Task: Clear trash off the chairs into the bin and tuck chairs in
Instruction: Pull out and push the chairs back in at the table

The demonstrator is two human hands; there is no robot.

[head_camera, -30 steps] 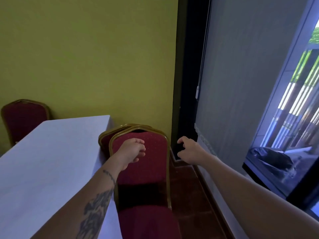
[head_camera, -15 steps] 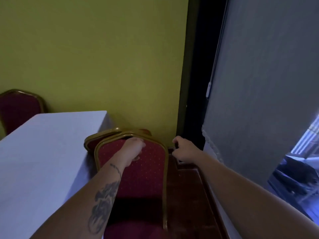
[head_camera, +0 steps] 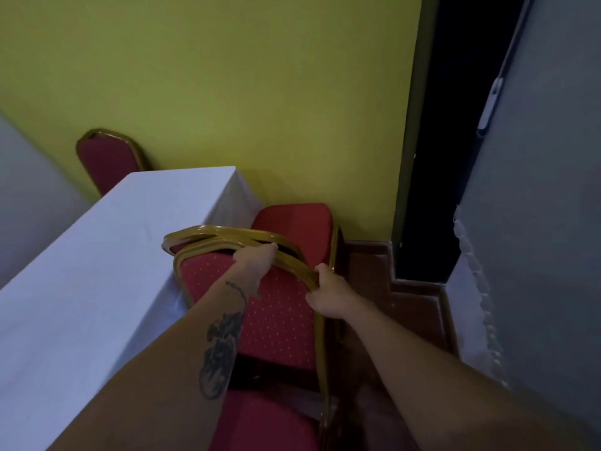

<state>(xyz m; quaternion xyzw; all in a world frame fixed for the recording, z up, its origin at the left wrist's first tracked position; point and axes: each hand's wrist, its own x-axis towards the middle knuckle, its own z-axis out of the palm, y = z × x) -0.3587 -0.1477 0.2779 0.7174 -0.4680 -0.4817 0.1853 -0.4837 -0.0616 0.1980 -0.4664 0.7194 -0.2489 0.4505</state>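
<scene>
While both of your hands grip the near chair (head_camera: pixel 276 320), it stands directly in front of you, just beside the right long edge of the worktop (head_camera: pixel 97 271). Your left hand (head_camera: pixel 257 260) is curled over the top rail of the gold frame, at the middle of the backrest, with the fingers wrapped over the far side. Your right hand (head_camera: pixel 328 294) grips the same rail at its right shoulder, where the frame bends downward; the thumb lies on the near face and the fingers curl behind. Neither hand is spread; each is closed round the frame.

Count three chairs in view. The near chair shows a red dotted backrest and a red seat at the bottom edge of the view. A second chair (head_camera: pixel 299 229) stands immediately beyond it, at the far right corner of the worktop; its gold top rail lies just behind the rail you hold, and its red seat reaches close to the yellow wall (head_camera: pixel 227 92). Whether the two rails touch cannot be told. A third chair (head_camera: pixel 107 164) stands well apart, against the wall beyond the far left side of the worktop.

One worktop is present, covered by a white cloth. Wooden floor (head_camera: pixel 406 304) shows to your right, beside a grey curtain (head_camera: pixel 536 222).
</scene>
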